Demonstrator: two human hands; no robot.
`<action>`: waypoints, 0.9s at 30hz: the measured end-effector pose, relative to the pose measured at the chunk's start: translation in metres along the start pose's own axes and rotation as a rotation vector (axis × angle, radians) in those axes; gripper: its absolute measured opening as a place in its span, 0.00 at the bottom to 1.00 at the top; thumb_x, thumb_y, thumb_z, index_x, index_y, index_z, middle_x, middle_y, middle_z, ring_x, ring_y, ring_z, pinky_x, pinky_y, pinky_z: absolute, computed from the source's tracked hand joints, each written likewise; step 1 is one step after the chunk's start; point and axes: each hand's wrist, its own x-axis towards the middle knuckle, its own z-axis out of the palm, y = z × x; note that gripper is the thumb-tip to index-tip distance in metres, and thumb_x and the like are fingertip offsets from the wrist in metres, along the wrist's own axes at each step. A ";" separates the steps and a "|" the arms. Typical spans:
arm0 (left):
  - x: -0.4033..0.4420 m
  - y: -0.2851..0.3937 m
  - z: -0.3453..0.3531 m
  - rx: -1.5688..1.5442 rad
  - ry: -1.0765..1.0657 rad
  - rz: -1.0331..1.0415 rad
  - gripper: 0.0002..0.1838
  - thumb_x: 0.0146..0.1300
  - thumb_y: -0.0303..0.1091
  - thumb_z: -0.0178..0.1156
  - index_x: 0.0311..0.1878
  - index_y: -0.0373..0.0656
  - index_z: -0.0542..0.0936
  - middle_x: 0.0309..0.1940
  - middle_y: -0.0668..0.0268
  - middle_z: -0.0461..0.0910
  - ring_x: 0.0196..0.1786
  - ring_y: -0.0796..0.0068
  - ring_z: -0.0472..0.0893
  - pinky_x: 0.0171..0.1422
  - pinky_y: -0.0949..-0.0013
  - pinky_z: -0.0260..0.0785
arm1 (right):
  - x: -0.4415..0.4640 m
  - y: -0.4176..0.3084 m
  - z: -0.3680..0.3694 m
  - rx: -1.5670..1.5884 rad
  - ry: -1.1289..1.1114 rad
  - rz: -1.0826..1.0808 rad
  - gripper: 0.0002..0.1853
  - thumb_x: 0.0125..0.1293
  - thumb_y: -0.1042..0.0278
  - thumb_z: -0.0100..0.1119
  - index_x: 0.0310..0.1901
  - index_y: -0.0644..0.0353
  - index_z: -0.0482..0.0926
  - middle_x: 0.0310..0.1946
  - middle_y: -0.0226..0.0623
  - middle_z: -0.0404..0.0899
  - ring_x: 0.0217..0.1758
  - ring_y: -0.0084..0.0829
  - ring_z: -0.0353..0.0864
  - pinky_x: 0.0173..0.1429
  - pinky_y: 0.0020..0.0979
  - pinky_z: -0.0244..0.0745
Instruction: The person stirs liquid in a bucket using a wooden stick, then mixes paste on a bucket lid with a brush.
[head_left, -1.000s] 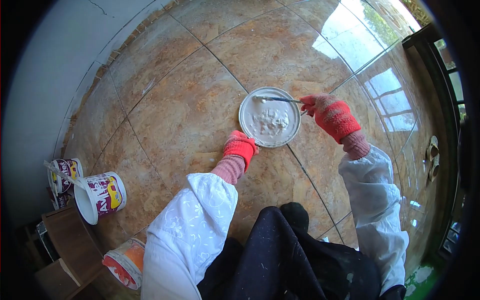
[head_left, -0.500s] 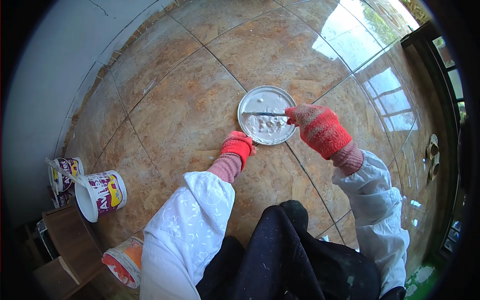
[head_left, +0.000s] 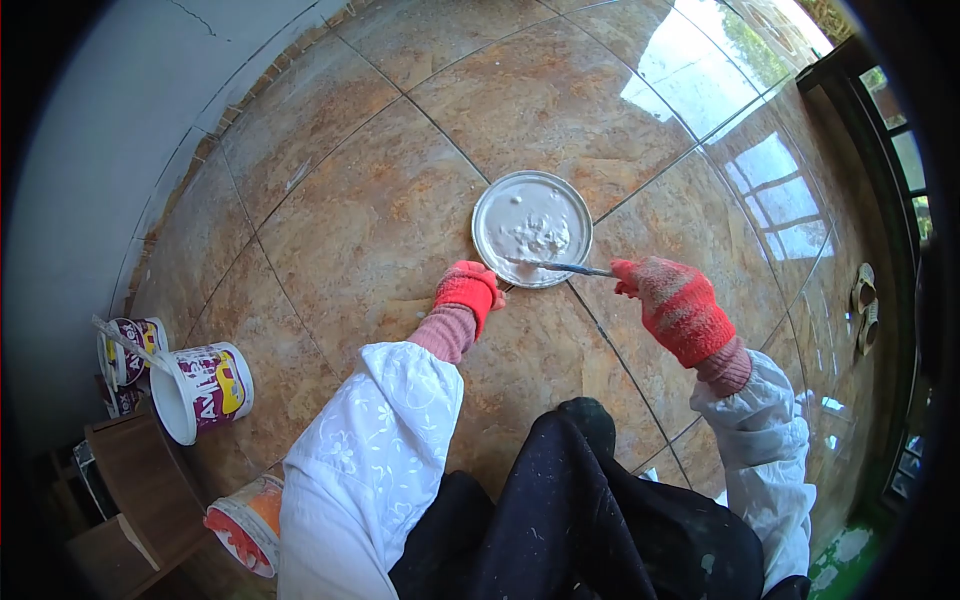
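A round white bucket lid (head_left: pixel 482 232) carries lumpy white paste (head_left: pixel 541 235) near its middle. My left hand (head_left: pixel 468 297), in a red glove with the fingertips bare, has its fingers closed at the lid's lower left rim. In my right hand (head_left: pixel 675 308), also red-gloved, I hold a slim putty knife (head_left: pixel 582 268) by its handle end. The blade points left and lies across the lower part of the lid, its tip in the paste. My right fingers are wrapped round the handle, clear of the rim on the right.
Glossy brown floor tiles (head_left: pixel 330 190) spread around. At left stand purple-and-white buckets (head_left: pixel 215 388), a brown wooden piece (head_left: pixel 150 480) and a bucket with orange-red contents (head_left: pixel 250 525). A pale wall (head_left: pixel 90 190) rises behind them. Sandals (head_left: pixel 866 308) lie by the glazed door frame (head_left: pixel 890 130) at right.
My right hand has moved right and down, drawing the putty knife from across the lid's middle to its lower edge. The left hand and lid have shifted only slightly.
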 end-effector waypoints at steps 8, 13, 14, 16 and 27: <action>-0.029 0.029 0.003 -0.120 0.013 -0.097 0.15 0.60 0.26 0.58 0.48 0.40 0.66 0.40 0.52 0.76 0.36 0.54 0.81 0.35 0.56 0.79 | -0.025 0.025 0.007 0.257 0.060 0.271 0.18 0.58 0.85 0.46 0.48 0.59 0.77 0.33 0.38 0.81 0.35 0.29 0.81 0.40 0.27 0.77; -0.022 0.023 0.001 -0.101 0.015 -0.044 0.13 0.58 0.28 0.60 0.43 0.41 0.68 0.29 0.55 0.77 0.23 0.63 0.79 0.25 0.60 0.76 | -0.033 0.030 0.058 0.366 0.162 0.292 0.19 0.57 0.85 0.46 0.50 0.60 0.76 0.36 0.38 0.80 0.34 0.30 0.80 0.41 0.26 0.75; -0.021 0.024 0.002 -0.111 0.023 -0.040 0.13 0.58 0.28 0.60 0.42 0.40 0.67 0.29 0.54 0.77 0.23 0.63 0.79 0.25 0.60 0.76 | -0.030 0.027 0.062 0.366 0.162 0.295 0.19 0.57 0.85 0.46 0.50 0.60 0.76 0.36 0.38 0.80 0.34 0.30 0.80 0.41 0.26 0.75; -0.020 0.026 0.004 -0.121 0.027 -0.036 0.12 0.58 0.27 0.60 0.42 0.40 0.67 0.29 0.54 0.77 0.23 0.63 0.79 0.25 0.60 0.76 | -0.025 0.026 0.074 0.514 0.188 0.376 0.21 0.57 0.86 0.46 0.51 0.59 0.75 0.36 0.37 0.80 0.35 0.29 0.80 0.41 0.26 0.75; -0.017 0.040 0.006 -0.033 0.014 -0.166 0.13 0.57 0.24 0.60 0.42 0.39 0.67 0.31 0.51 0.78 0.32 0.55 0.82 0.31 0.57 0.79 | -0.053 0.023 0.091 0.587 0.100 0.413 0.29 0.48 0.90 0.45 0.54 0.58 0.74 0.34 0.37 0.80 0.37 0.31 0.80 0.44 0.28 0.75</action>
